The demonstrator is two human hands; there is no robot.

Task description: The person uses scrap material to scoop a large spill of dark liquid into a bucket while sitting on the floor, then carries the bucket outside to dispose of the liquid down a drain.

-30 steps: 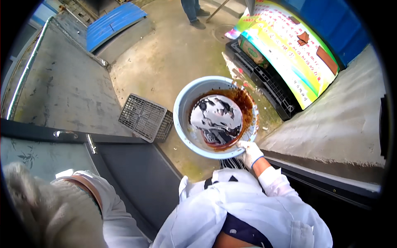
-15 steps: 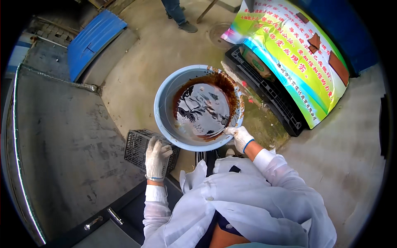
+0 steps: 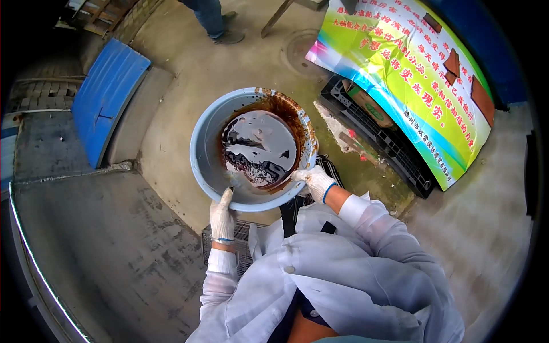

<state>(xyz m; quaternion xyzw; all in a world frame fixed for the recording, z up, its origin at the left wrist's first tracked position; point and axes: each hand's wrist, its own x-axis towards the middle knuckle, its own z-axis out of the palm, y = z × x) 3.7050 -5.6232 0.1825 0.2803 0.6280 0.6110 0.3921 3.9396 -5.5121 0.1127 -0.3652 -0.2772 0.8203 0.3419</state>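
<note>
A large pale-blue plastic basin is in front of me, with a pool of dark brown, shiny liquid in it. Brown smears and foam coat its inner wall and rim, most heavily on the far right. My left hand, in a white knit glove, grips the near-left rim with the thumb over the inside. At the near-right rim my right hand, gloved the same way, is closed round the edge with its thumb inside. The fingers under the rim are hidden on both sides.
A grey plastic crate stands below the basin by my left forearm. To the right, a printed sheet with brown pieces on it covers part of a black pallet. A person's leg shows at the top; a blue panel leans left.
My left hand has moved from beside the basin onto its rim and closed there. The basin has shifted left in view, and my right hand has stayed on its rim.
</note>
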